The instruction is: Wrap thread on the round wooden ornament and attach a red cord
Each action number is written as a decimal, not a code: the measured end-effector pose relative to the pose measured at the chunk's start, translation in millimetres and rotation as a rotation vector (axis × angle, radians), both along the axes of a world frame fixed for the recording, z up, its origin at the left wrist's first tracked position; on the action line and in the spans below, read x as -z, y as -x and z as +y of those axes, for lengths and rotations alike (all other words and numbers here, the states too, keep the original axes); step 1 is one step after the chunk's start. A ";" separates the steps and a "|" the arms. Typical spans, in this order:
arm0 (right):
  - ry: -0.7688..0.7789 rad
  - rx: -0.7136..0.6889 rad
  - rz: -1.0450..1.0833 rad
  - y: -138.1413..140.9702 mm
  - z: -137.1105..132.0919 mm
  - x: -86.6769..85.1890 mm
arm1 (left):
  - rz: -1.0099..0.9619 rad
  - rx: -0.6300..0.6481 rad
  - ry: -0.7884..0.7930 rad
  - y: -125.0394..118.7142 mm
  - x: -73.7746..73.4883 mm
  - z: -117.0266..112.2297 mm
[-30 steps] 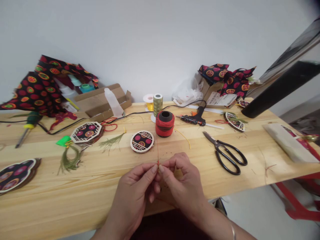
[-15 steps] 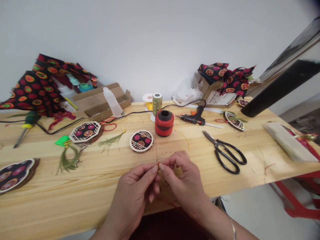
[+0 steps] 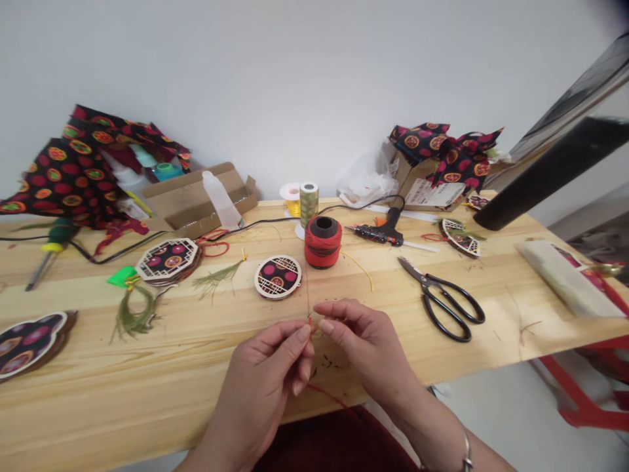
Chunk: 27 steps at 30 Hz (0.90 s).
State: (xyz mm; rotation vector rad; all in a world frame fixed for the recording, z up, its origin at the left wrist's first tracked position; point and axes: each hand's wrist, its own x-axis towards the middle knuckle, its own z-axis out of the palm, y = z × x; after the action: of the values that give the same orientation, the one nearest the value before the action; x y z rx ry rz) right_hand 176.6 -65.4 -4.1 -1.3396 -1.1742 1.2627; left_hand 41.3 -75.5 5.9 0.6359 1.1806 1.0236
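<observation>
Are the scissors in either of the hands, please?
No, the scissors lie on the table, apart from the left hand and right hand.

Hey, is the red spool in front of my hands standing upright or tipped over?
Upright: the red spool stands on the table, its dark hollow core opening upward.

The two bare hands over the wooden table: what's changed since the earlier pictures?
The right hand has shifted slightly right, away from the left hand, its fingers parting; whether it still touches the thin red cord is unclear. The left hand still pinches that cord. The black-handled metal scissors and red cylindrical thread spool stayed put.
</observation>
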 end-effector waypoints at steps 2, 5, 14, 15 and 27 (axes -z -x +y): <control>0.022 -0.013 0.050 -0.3 0.4 -2.2 | -0.002 0.003 -0.003 0.7 0.1 -0.4; 0.087 -0.027 0.125 -0.9 0.7 -5.2 | -0.011 -0.008 -0.012 1.5 -0.4 -0.1; 0.072 0.018 0.149 -0.9 1.2 -2.4 | -0.031 -0.015 -0.010 2.4 0.0 0.4; 0.059 0.022 0.127 -0.8 1.6 -2.2 | -0.033 -0.008 -0.008 2.5 0.5 0.2; -0.240 -0.086 -0.061 -2.9 2.1 -4.1 | -0.027 0.040 0.029 4.4 1.8 0.8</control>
State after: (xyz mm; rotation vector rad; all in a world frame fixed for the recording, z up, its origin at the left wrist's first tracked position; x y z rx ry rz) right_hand 179.5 -63.3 0.1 -1.1677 -1.3915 1.1071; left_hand 37.0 -74.7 4.1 0.6192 1.1527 0.9772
